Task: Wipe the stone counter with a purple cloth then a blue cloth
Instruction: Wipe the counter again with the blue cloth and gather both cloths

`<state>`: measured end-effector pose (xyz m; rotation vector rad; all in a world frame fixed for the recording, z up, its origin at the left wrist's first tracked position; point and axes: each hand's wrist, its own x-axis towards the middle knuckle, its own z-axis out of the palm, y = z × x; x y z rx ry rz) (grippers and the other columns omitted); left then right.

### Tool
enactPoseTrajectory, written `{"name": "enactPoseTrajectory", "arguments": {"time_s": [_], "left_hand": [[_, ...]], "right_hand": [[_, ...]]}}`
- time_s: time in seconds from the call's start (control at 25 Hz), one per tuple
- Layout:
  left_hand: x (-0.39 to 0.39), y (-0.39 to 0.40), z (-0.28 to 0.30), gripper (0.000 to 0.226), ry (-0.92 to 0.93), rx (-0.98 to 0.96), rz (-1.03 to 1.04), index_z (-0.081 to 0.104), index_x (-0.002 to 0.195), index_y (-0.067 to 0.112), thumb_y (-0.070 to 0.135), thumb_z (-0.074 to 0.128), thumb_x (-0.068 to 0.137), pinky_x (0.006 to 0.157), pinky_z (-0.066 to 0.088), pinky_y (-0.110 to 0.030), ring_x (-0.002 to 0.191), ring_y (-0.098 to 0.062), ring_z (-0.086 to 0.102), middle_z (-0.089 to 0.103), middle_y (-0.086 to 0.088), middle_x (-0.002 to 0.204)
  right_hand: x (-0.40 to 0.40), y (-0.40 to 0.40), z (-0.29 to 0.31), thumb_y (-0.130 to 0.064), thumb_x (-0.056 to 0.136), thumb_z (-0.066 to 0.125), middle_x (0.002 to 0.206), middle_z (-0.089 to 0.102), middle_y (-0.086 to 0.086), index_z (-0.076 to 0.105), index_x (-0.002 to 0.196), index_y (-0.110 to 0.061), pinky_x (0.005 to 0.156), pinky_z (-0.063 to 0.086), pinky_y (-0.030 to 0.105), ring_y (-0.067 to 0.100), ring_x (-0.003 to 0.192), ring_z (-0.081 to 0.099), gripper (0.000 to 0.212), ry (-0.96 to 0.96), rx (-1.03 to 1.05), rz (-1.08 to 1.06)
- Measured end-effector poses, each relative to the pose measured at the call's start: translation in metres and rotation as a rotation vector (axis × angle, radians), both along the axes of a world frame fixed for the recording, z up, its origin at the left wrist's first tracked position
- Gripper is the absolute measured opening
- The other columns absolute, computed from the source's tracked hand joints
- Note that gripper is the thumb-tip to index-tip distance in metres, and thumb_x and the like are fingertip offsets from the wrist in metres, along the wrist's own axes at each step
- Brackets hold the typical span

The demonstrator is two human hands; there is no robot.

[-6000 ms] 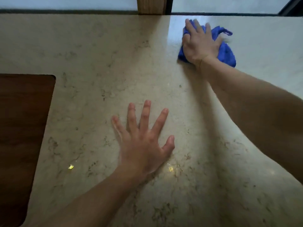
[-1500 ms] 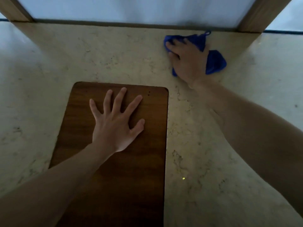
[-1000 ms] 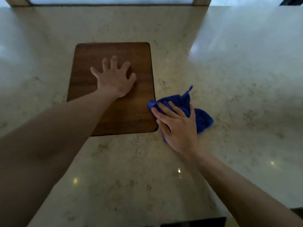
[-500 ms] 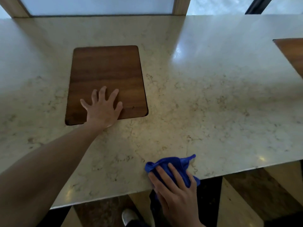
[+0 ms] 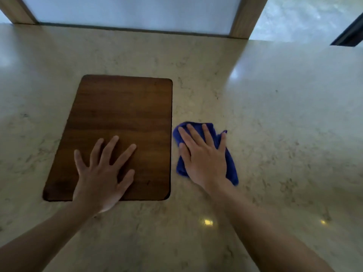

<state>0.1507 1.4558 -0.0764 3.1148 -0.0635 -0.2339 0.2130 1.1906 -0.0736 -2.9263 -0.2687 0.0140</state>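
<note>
A crumpled blue cloth (image 5: 231, 165) lies on the beige stone counter (image 5: 275, 122), just right of a dark wooden inlay panel (image 5: 121, 110). My right hand (image 5: 204, 158) presses flat on the cloth with straight, spread fingers that cover most of it. My left hand (image 5: 102, 173) rests flat with spread fingers on the near part of the wooden panel and holds nothing. No purple cloth is in view.
Along the counter's far edge runs a frosted glass pane (image 5: 133, 14) between two wooden posts (image 5: 247, 16). The counter stretches on to the right and towards me.
My right hand has slid the blue cloth from the counter's near edge away from me, to beside the wooden panel. The left hand stays flat on the panel's near part.
</note>
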Motion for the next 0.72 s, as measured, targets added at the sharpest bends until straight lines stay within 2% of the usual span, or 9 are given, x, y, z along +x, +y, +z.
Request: {"name": "enactPoseTrajectory", "arguments": {"time_s": [0.12, 0.2, 0.28, 0.36, 0.52, 0.72], "left_hand": [[-0.004, 0.003, 0.001, 0.067, -0.004, 0.014, -0.018, 0.016, 0.155, 0.047, 0.071, 0.013, 0.092, 0.107, 0.014, -0.079, 0.152, -0.035, 0.012, 0.017, -0.003, 0.166], [0.002, 0.004, 0.001, 0.067, -0.001, 0.004, -0.026, 0.017, 0.155, 0.046, 0.070, 0.016, 0.093, 0.106, 0.015, -0.080, 0.152, -0.036, 0.013, 0.017, -0.004, 0.166], [0.003, 0.002, 0.002, 0.066, -0.028, 0.010, -0.036, 0.019, 0.155, 0.046, 0.070, 0.017, 0.093, 0.106, 0.014, -0.081, 0.152, -0.036, 0.013, 0.018, -0.005, 0.166], [0.003, -0.003, 0.003, 0.066, -0.042, -0.002, -0.015, 0.021, 0.154, 0.045, 0.070, 0.016, 0.093, 0.107, 0.011, -0.079, 0.152, -0.037, 0.012, 0.018, -0.006, 0.165], [0.006, -0.002, 0.003, 0.066, -0.029, -0.021, 0.021, 0.017, 0.154, 0.047, 0.067, 0.023, 0.091, 0.109, 0.009, -0.078, 0.153, -0.035, 0.007, 0.014, -0.004, 0.166], [0.001, -0.010, -0.001, 0.064, -0.025, 0.136, 0.118, 0.006, 0.151, 0.055, 0.072, 0.005, 0.090, 0.109, 0.013, -0.075, 0.150, -0.035, 0.010, 0.014, 0.000, 0.166]], "right_hand": [[0.148, -0.021, 0.002, -0.052, 0.100, 0.011, 0.161, 0.024, -0.018, 0.023, 0.151, -0.046, 0.115, -0.004, 0.067, 0.020, 0.151, 0.012, 0.052, 0.024, 0.031, -0.025], [0.239, -0.051, 0.005, -0.052, 0.099, 0.013, 0.162, 0.023, -0.017, 0.023, 0.151, -0.046, 0.113, -0.002, 0.069, 0.020, 0.151, 0.012, 0.054, 0.037, 0.020, -0.064], [0.295, -0.076, 0.009, -0.050, 0.097, 0.016, 0.162, 0.024, -0.016, 0.025, 0.151, -0.044, 0.112, 0.002, 0.071, 0.021, 0.149, 0.017, 0.055, 0.050, 0.018, -0.107], [0.315, -0.084, 0.009, -0.050, 0.095, 0.018, 0.161, 0.026, -0.016, 0.027, 0.151, -0.043, 0.111, 0.005, 0.072, 0.021, 0.149, 0.019, 0.057, 0.044, 0.016, -0.101], [0.244, -0.077, 0.005, -0.051, 0.093, 0.021, 0.160, 0.027, -0.019, 0.028, 0.148, -0.048, 0.113, 0.008, 0.068, 0.017, 0.150, 0.017, 0.056, 0.049, 0.038, 0.084], [0.054, -0.074, 0.003, -0.051, 0.100, 0.025, 0.158, 0.030, -0.020, 0.031, 0.147, -0.049, 0.115, 0.007, 0.066, 0.017, 0.150, 0.017, 0.048, 0.008, 0.051, 0.359]]}}
